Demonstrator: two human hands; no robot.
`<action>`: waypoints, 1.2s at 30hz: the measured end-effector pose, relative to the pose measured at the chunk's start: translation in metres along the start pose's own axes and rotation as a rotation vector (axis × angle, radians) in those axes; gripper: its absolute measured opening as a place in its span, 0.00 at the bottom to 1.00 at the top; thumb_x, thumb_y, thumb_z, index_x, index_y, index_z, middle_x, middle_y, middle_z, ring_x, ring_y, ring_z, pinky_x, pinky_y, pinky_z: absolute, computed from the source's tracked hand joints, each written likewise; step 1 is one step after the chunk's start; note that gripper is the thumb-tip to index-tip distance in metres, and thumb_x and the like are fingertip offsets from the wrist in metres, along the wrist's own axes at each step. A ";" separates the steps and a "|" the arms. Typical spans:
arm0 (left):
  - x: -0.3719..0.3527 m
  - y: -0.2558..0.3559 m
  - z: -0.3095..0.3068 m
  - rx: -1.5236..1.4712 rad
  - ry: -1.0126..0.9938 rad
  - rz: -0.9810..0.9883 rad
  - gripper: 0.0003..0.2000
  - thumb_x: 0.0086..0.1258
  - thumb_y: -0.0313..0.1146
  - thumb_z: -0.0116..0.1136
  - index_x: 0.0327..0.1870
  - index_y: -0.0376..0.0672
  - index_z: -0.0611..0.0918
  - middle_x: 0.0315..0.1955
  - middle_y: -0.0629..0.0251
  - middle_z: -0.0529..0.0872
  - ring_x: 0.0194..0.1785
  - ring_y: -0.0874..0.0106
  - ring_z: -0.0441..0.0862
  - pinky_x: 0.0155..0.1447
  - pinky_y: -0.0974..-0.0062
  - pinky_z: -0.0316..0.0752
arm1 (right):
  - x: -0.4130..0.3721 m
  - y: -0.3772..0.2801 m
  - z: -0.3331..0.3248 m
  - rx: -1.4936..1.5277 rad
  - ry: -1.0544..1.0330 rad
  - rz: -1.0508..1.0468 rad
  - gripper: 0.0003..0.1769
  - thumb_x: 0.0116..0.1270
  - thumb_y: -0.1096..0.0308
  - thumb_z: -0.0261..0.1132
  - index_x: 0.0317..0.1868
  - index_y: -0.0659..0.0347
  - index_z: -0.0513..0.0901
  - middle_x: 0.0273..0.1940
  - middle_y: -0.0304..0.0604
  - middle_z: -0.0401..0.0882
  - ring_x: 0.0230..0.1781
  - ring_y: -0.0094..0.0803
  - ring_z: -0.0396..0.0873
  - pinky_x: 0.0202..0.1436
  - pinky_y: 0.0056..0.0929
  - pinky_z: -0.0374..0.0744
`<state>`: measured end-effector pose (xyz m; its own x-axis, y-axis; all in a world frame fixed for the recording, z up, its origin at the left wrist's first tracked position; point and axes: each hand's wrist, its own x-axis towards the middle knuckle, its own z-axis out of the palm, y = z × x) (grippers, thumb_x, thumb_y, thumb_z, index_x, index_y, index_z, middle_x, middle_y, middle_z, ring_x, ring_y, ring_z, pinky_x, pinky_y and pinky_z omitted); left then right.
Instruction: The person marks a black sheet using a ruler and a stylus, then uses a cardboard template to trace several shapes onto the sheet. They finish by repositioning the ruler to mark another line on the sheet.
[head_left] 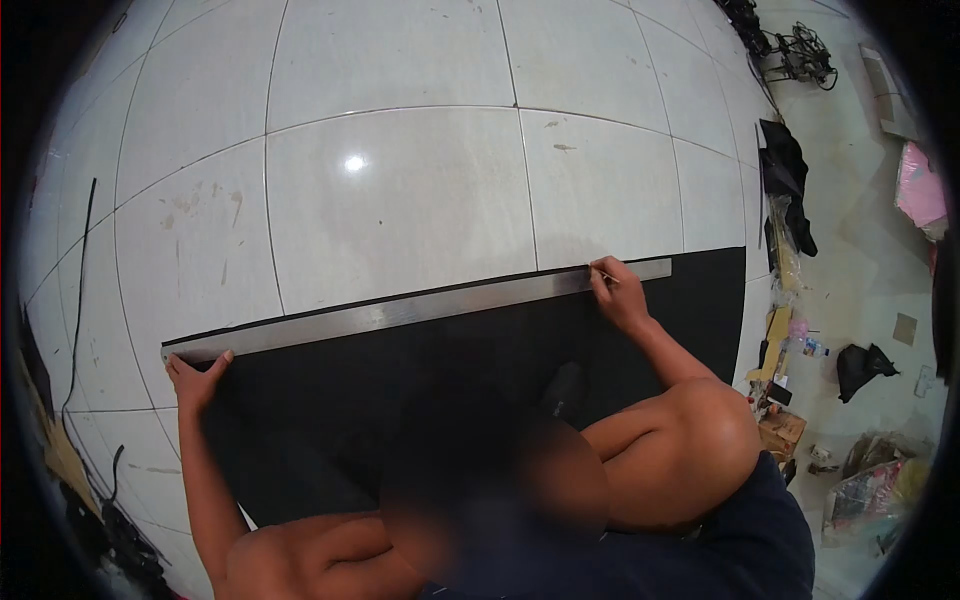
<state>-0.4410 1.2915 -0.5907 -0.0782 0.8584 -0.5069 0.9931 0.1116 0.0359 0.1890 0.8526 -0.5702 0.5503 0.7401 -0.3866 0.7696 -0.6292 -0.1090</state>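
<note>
A long metal ruler [400, 311] lies along the upper edge of a black sheet [310, 410] spread on the tiled floor. At the ruler's left end, my left hand [196, 380] presses down with thumb and fingers spread apart. My right hand [622, 300] rests near the ruler's right end, its fingers pinched round a thin pen-like tool [610, 277]. The tool's tip is too small to make out clearly. A narrow strip of the black sheet shows beyond the ruler's far edge.
My bent legs [680, 455] border the near side of the sheet, and a dark shoe [565, 390] stands on it. Black scraps [785, 180], a cardboard box [782, 432] and plastic bags [870, 500] lie at right. A thin black strip [80, 300] lies at left.
</note>
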 end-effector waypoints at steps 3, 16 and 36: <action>-0.004 0.007 -0.001 -0.026 -0.001 0.004 0.75 0.44 0.72 0.76 0.77 0.20 0.44 0.78 0.31 0.45 0.82 0.43 0.48 0.82 0.55 0.53 | -0.005 -0.004 0.013 0.035 -0.098 0.013 0.25 0.78 0.49 0.57 0.65 0.56 0.80 0.60 0.56 0.82 0.63 0.54 0.78 0.65 0.52 0.76; -0.008 0.011 0.002 -0.187 0.104 0.183 0.62 0.40 0.68 0.80 0.64 0.18 0.66 0.65 0.32 0.70 0.70 0.46 0.69 0.74 0.56 0.66 | 0.005 -0.073 -0.060 0.474 -0.170 0.092 0.34 0.79 0.43 0.55 0.74 0.58 0.71 0.74 0.57 0.68 0.75 0.56 0.65 0.77 0.50 0.64; -0.052 0.029 0.027 -0.160 0.375 -0.014 0.62 0.59 0.76 0.59 0.81 0.31 0.50 0.81 0.42 0.48 0.85 0.50 0.40 0.82 0.47 0.34 | 0.054 -0.389 -0.095 1.342 -0.474 -0.519 0.20 0.79 0.58 0.59 0.56 0.69 0.81 0.48 0.51 0.87 0.42 0.34 0.85 0.43 0.31 0.82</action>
<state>-0.4056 1.2363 -0.5865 -0.1470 0.9760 -0.1605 0.9680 0.1753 0.1796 -0.0500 1.1599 -0.4619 -0.0349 0.9634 -0.2658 -0.1611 -0.2679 -0.9499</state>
